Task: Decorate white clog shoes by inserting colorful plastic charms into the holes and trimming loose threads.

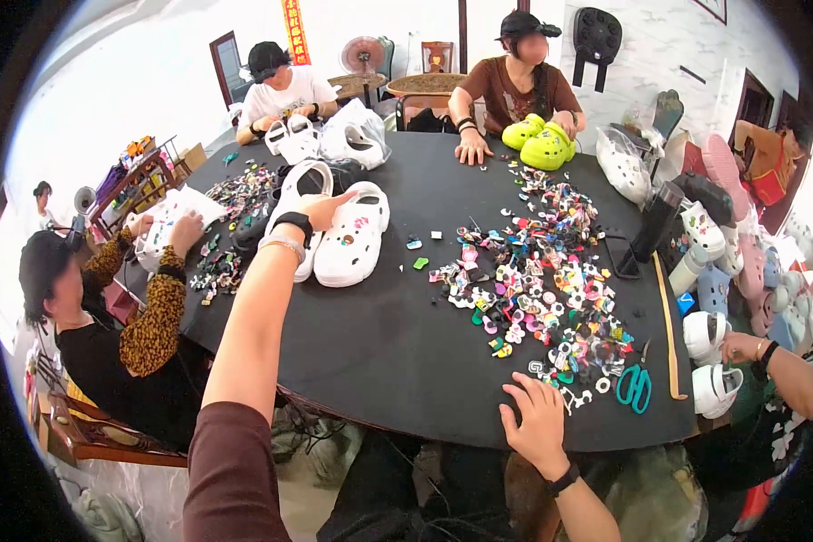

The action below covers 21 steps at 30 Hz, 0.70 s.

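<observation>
On the black tabletop (388,352), slightly left of centre, stands a pair of white clogs, the right clog (350,248) bearing a pink charm and a few dark ones. My left hand (316,210) reaches across to the pair, thumb out toward the right clog. Its other fingers seem closed around the left clog (303,181), though they are mostly hidden. At the table's near edge my right hand (535,420) lies palm down, fingers apart and holding nothing. Just beyond it spreads a large heap of colourful shoe charms (542,289).
Teal-handled scissors (634,388), a wooden stick (668,325), a phone (621,256) and a black bottle (658,221) lie or stand on the right. Co-workers sit left and across; lime clogs (546,146) lie by one. Another person's hand (748,347) touches white clogs at right.
</observation>
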{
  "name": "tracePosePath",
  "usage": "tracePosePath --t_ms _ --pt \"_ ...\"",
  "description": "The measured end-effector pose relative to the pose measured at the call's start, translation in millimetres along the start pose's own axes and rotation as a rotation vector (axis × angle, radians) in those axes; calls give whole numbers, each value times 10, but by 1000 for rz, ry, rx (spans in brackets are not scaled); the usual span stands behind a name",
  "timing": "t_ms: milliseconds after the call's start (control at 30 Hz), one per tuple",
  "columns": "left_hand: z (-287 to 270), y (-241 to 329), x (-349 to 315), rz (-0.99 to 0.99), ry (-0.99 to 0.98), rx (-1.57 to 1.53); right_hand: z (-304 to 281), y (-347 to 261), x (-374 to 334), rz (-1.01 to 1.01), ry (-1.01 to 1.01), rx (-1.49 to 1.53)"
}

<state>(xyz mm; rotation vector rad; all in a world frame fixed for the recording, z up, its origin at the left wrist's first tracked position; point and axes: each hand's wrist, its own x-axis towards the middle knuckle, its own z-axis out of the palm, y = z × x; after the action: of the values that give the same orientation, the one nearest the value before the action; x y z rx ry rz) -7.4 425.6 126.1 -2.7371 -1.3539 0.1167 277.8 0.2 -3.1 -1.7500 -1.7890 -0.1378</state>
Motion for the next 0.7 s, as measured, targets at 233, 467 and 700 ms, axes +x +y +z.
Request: tracePosePath --t_ms 233,467,700 --pt "199 174 160 -201 122 69 -33 -24 18 4 -5 -31" --pt "110 195 -299 1 275 30 24 -1 -42 40 10 -39" --pt "-502 728 -1067 753 286 148 77 15 -86 -2 56 -49"
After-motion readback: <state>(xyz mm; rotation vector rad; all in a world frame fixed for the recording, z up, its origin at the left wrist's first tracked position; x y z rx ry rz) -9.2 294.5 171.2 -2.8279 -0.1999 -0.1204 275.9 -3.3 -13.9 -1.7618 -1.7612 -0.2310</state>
